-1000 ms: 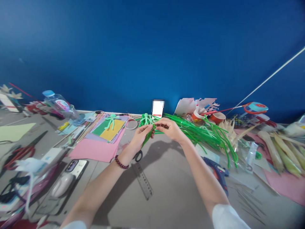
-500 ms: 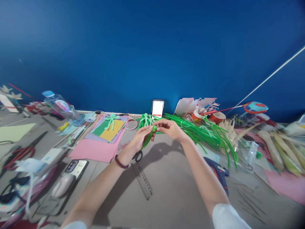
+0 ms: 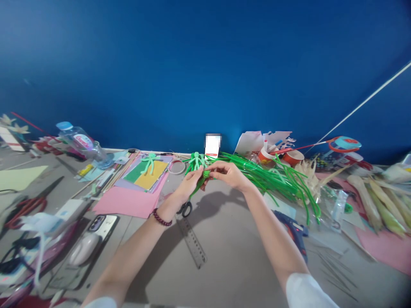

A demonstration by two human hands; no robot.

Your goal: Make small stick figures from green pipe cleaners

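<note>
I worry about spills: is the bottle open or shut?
Shut: the bottle has its blue cap on.

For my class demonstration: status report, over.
Left fingers gripping coiled green pipe-cleaner piece. Right fingers against it. Black-handled scissors, perforated ruler close by.

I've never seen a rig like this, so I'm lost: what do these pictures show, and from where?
No machine here: these are a person's two bare hands, all seen from one camera worn on that person's head. The left hand holds a small green piece; the right hand has its fingers at it too, though their exact grip is too small to make out. On the grey table lie a ruler, pink paper and, to the right, a bundle of green strips. A lit screen stands by the blue wall.
</note>
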